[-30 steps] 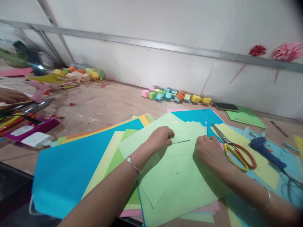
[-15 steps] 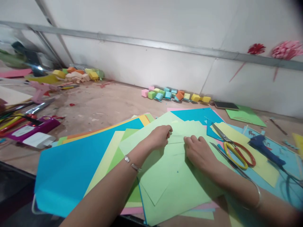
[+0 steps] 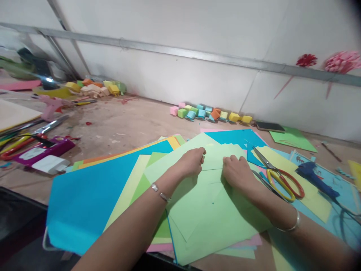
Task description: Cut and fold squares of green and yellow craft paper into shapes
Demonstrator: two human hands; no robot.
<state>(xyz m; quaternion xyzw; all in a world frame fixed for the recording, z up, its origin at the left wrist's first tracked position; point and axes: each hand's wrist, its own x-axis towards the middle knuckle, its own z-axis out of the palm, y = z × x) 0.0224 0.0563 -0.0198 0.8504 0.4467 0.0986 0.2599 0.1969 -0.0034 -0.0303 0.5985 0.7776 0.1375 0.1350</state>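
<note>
In the head view my left hand is closed, with its fingers curled at the edge of a pale green paper sheet. Across from it, my right hand is also closed, its bent fingers on the same sheet's edge. A straight edge line runs between the two hands. Below them lies another broad pale green sheet, with a tiny blue scrap on it. The fingertips are partly hidden. Scissors with yellow and red handles lie beside my right forearm.
Blue card and other coloured sheets spread to the left. At the right lies a blue glue gun. Small paper cubes line the wall. Farther left are a pink glue gun and a white plug adapter.
My right hand has shifted slightly to the right and away from me along the paper. The left hand stays almost in place. The whole view has moved a little.
</note>
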